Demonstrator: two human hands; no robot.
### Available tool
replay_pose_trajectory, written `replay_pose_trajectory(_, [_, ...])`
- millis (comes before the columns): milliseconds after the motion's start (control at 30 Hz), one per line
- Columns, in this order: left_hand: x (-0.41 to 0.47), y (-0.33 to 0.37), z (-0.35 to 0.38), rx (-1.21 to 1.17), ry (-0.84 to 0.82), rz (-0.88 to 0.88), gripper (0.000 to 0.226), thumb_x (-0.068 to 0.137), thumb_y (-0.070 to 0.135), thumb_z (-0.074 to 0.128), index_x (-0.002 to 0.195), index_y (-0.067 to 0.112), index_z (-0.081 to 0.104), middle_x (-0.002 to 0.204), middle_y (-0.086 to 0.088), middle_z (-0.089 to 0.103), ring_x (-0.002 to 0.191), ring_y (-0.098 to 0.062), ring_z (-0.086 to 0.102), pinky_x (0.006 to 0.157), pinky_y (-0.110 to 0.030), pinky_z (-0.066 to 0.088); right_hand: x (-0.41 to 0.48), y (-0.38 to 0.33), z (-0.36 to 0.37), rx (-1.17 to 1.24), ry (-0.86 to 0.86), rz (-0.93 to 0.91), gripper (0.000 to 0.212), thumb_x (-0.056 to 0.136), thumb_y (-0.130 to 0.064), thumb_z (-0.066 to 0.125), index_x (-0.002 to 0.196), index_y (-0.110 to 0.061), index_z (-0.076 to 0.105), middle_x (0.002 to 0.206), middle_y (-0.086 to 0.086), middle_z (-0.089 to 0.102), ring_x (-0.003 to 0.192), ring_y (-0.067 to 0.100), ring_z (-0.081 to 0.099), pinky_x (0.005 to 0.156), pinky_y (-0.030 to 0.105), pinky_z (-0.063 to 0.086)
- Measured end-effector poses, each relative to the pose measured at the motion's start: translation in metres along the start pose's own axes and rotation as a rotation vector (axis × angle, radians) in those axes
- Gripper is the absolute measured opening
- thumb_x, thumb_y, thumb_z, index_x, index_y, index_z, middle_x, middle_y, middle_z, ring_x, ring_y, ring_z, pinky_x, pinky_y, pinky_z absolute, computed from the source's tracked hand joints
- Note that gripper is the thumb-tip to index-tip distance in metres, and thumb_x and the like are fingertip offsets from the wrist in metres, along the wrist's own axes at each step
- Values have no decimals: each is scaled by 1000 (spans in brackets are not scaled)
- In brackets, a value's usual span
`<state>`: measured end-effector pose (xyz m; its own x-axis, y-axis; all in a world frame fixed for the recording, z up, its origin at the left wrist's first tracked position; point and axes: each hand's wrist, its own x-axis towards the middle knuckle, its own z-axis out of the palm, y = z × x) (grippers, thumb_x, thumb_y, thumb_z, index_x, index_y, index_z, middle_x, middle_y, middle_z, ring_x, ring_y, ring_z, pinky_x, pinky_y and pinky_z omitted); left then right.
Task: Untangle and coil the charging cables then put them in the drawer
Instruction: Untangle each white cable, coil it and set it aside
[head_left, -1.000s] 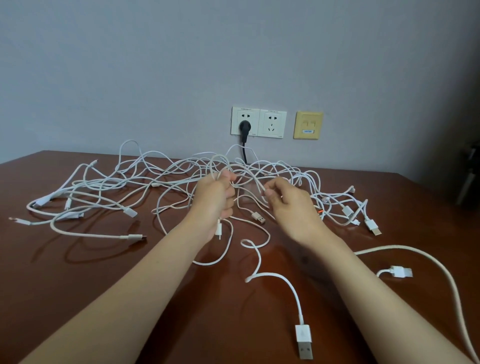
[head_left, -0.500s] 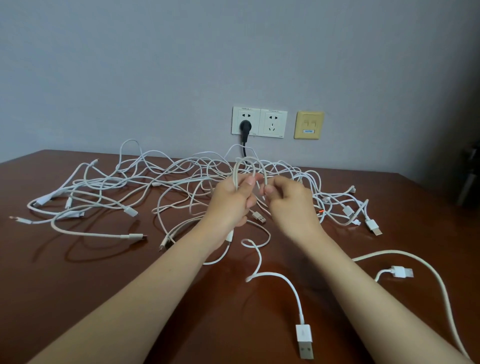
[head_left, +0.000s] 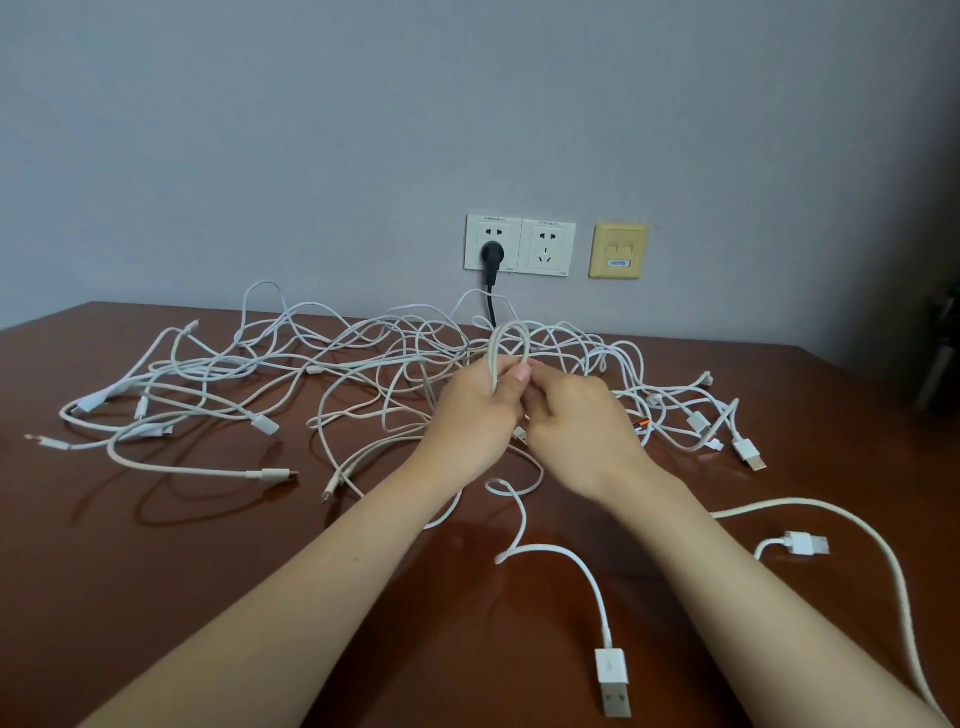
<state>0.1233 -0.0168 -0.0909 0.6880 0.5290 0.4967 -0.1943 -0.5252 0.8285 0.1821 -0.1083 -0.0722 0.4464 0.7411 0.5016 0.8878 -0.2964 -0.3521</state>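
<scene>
Cables (head_left: 363, 364): white tangle across middle of frame, on table (head_left: 156, 571). Loop (head_left: 510, 343) of one cable stands up at centre, base gripped in left hand (head_left: 475, 415). Right hand (head_left: 576, 431) touches left, fingers curled toward loop; own grip hidden, cannot tell. Loose USB end (head_left: 613, 680) lower right. Sockets (head_left: 519, 244) on wall above, black plug (head_left: 492, 254) in left one.

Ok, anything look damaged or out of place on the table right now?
Only the white cables, one knotted heap across the table. A strand beside the right hand shows a small orange mark; too small to call damage. The left hand grips a raised loop.
</scene>
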Motion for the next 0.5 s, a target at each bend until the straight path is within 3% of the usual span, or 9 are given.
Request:
replay_pose_trajectory(133, [-1,3,-1,-79,83,18,29,98,6,38,80,18,58,38,12,44,37,1,40,45,-13,27,1,-1,0,16,24,-35,29,95,-19,38,118,-20,56,105,15,66,96,39,57,72,37,43])
replay_pose_trajectory(233, [-4,6,1,-60,190,28,26,98,7,40,85,15,60,47,13,45,41,4,47,46,-8,31,2,-4,2,39,10,24,26,96,-24,39,109,-21,61,102,15,66,97,38,56,75,38,43])
replay_pose_trajectory(300, [-3,6,1,-37,263,18,31,98,10,40,75,23,57,49,12,44,41,3,46,47,-11,32,1,-3,3,30,-12,82,32,97,-36,35,89,-21,63,100,15,66,99,38,55,77,38,43])
replay_pose_trajectory(367, [1,4,-3,-6,332,-7,34,98,14,39,71,28,53,49,10,43,41,2,45,49,-15,32,1,-2,3,14,-20,91,41,97,-45,33,70,-22,53,95,15,66,97,38,55,75,37,41])
replay_pose_trajectory(433, [2,4,-9,113,340,2,30,99,16,38,74,24,52,53,9,45,48,-2,48,55,-21,35,0,-1,2,-22,-10,52,38,97,-43,34,69,-22,50,93,14,66,95,37,56,72,36,39])
replay_pose_trajectory(500, [0,2,-13,323,305,33,23,99,20,37,83,22,53,62,5,51,62,-14,52,63,-29,38,-2,-1,4,-72,-4,9,33,97,-38,35,81,-19,57,94,13,66,95,37,56,70,35,37])
